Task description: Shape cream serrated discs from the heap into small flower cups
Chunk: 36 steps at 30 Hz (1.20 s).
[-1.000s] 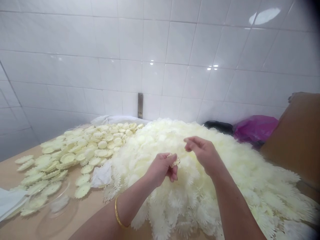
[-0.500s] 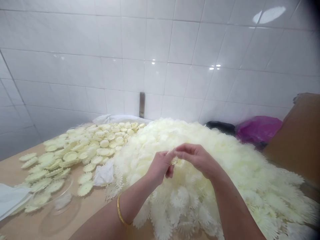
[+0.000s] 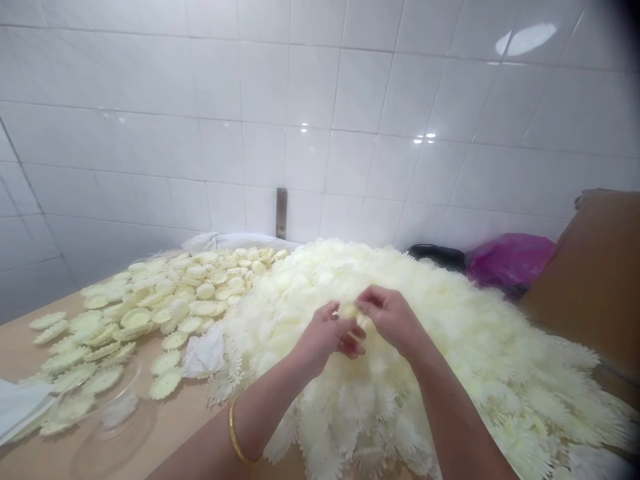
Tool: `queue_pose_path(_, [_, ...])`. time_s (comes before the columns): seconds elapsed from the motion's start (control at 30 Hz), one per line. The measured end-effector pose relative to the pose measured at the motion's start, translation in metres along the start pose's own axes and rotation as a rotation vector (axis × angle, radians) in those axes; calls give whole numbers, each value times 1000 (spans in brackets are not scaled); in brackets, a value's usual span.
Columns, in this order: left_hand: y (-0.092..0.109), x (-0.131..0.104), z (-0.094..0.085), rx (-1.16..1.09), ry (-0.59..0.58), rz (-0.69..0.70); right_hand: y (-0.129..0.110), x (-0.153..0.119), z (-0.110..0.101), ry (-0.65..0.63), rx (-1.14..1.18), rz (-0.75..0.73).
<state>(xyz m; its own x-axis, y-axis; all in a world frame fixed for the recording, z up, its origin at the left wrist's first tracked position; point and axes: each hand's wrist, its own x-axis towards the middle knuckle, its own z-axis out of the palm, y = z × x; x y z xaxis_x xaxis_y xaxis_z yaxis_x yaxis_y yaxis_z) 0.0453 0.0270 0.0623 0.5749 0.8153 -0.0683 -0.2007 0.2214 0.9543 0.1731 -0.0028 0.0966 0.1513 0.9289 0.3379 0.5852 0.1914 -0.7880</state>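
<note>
My left hand (image 3: 330, 337), with a gold bangle at its wrist, is held over a large heap of pale yellow-white, fringed petal pieces (image 3: 440, 320). Its fingers are apart and curved. Just right of it, my right hand (image 3: 390, 313) has thumb and forefinger pinched on a small pale yellow piece (image 3: 350, 310), which lies between the two hands. The piece blends with the heap behind, so its shape is unclear. Whether the left fingertips touch it cannot be told.
Scalloped pale yellow discs (image 3: 137, 319) cover the left of the table (image 3: 175, 427). Near them are a crumpled white tissue (image 3: 204, 352), a clear dish (image 3: 120, 410) and white sheets (image 3: 20, 407). Behind right are a black item (image 3: 437, 257), a purple bag (image 3: 510, 259) and a cardboard box (image 3: 590, 280).
My hands were together at the fingertips; now they are slightly apart. My left fingers have spread, and the small piece shows higher between the hands. The view has shifted slightly.
</note>
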Motion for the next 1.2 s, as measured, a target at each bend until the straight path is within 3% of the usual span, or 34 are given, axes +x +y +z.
queue_pose_path(0.37, [-2, 5, -2, -91, -14, 96, 0, 0, 0, -107, 68, 67])
queue_pose_path(0.6, [-2, 3, -2, 34, 55, 107, -5, -3, -8, -74, 138, 22])
queue_pose_path(0.77, [-3, 5, -5, 23, 73, 114, -8, -5, -8, -181, 221, -52])
queue_pose_path(0.83, [-3, 6, -6, -18, 56, 104, -7, -5, -6, -209, 202, -69])
queue_pose_path(1.03, [-2, 6, -6, -65, -55, 24, -2, -4, -3, -139, 6, -76])
queue_pose_path(1.2, [-1, 5, -4, -56, -62, -16, -2, -5, -2, -162, -87, -70])
